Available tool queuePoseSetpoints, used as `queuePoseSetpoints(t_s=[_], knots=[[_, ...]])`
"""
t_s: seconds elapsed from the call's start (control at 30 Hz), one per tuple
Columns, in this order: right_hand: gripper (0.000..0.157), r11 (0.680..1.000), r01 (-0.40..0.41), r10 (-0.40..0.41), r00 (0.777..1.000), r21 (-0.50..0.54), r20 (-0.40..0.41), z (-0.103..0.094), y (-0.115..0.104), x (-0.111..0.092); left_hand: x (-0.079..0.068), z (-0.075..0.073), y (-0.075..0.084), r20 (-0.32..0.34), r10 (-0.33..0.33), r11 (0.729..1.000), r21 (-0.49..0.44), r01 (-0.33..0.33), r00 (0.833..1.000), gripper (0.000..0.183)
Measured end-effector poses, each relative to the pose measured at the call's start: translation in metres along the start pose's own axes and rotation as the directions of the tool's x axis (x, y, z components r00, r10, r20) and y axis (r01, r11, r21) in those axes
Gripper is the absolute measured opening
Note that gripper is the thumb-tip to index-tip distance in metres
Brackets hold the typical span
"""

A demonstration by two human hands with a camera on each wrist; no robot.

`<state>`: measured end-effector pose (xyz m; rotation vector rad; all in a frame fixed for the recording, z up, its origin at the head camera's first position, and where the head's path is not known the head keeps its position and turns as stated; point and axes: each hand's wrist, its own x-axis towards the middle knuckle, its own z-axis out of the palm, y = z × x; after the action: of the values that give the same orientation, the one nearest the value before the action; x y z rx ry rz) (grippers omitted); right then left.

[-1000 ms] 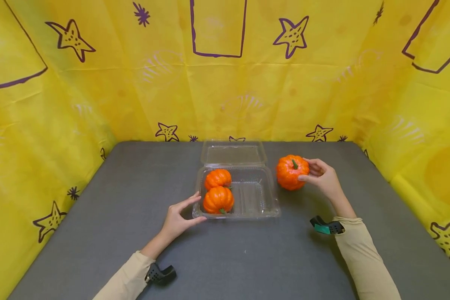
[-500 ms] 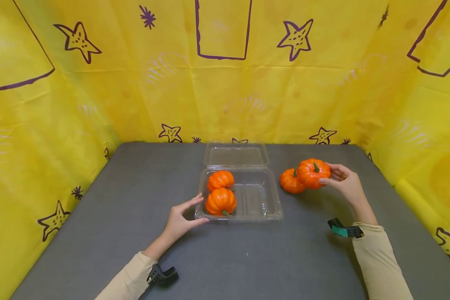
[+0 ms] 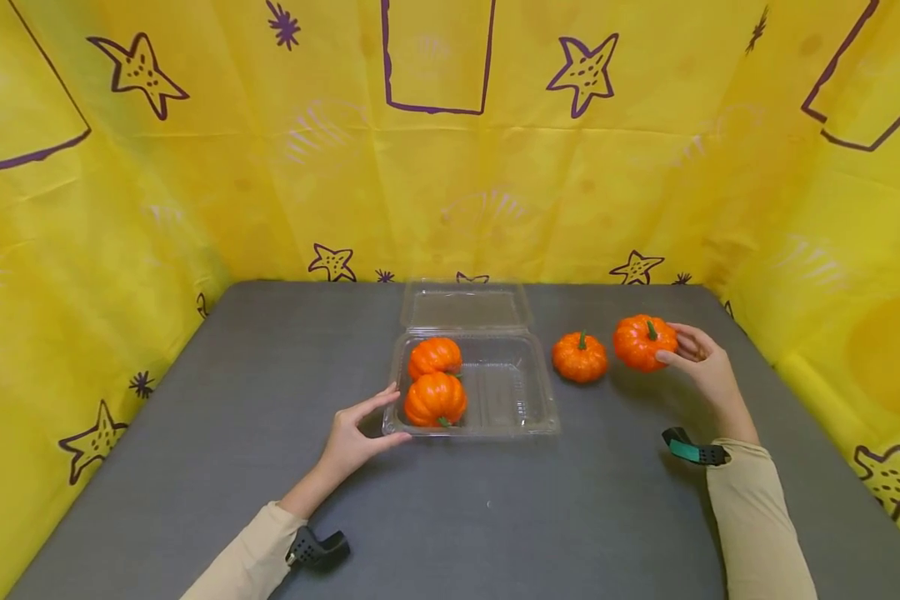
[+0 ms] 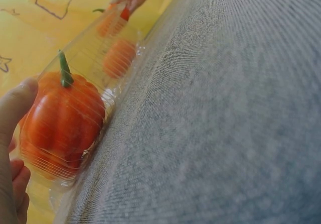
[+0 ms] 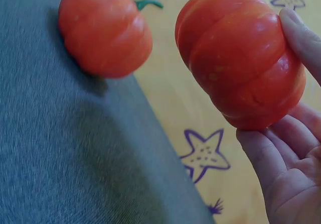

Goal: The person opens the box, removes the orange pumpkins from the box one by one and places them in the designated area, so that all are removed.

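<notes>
The pumpkin in your grip (image 3: 637, 343) is bright orange and glossy, squat and deeply ribbed, with a short green stem (image 3: 651, 331) standing up from its top; the right wrist view shows its smooth side with soft highlights on the ribs. Take the clear plastic box (image 3: 504, 402) as the clock's centre, twelve toward the yellow cloth (image 3: 435, 200): that pumpkin is between two and three o'clock, held just above the grey table (image 3: 420, 525). The loose pumpkin (image 3: 579, 360), of like colour, sits on the table near three o'clock, between the box and the one you hold, touching neither. Two more, the far pumpkin (image 3: 435, 356) and the near pumpkin (image 3: 433, 398), lie against each other in the box's nine o'clock side, the near one's stem pointing to six; the open lid (image 3: 467, 308) lies at twelve. Your right hand (image 3: 708, 367) is clamped on its pumpkin from the three o'clock side, thumb on the near face, fingers round the far one, forearm coming up from five. Your left hand (image 3: 354, 435) is at eight o'clock, thumb and fingers spread apart around the box's near corner, forearm running back toward seven.
</notes>
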<state>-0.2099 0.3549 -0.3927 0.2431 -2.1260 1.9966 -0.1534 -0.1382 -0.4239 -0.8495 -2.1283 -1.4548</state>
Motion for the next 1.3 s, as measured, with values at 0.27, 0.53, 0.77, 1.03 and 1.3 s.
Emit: queuePoseSetpoints(t_s=[0.27,0.53,0.77,1.03,1.3], knots=[[0.030,0.999,-0.044,0.044,0.999,-0.007,-0.032,-0.004,0.012,-0.003,-0.001,0.000,0.000,0.016,-0.018,1.000,0.010,0.018,1.000,0.054],[0.028,0.983,-0.103,0.094,0.994,-0.150,-0.061,-0.010,0.022,-0.003,-0.001,-0.001,-0.001,0.016,-0.004,1.000,0.013,0.004,1.000,0.055],[0.028,0.953,-0.133,0.115,0.990,-0.270,-0.083,-0.010,0.027,-0.002,-0.001,-0.002,0.001,0.025,-0.017,1.000,0.017,0.017,1.000,0.054],[0.053,0.872,-0.165,0.150,0.986,-0.461,-0.069,-0.007,0.031,0.001,-0.001,-0.003,0.001,0.011,0.000,1.000,0.015,0.000,1.000,0.055],[0.060,0.854,-0.188,0.177,0.982,-0.485,-0.070,-0.007,0.029,0.000,0.000,-0.002,0.001,0.006,0.003,1.000,0.015,-0.003,1.000,0.055]])
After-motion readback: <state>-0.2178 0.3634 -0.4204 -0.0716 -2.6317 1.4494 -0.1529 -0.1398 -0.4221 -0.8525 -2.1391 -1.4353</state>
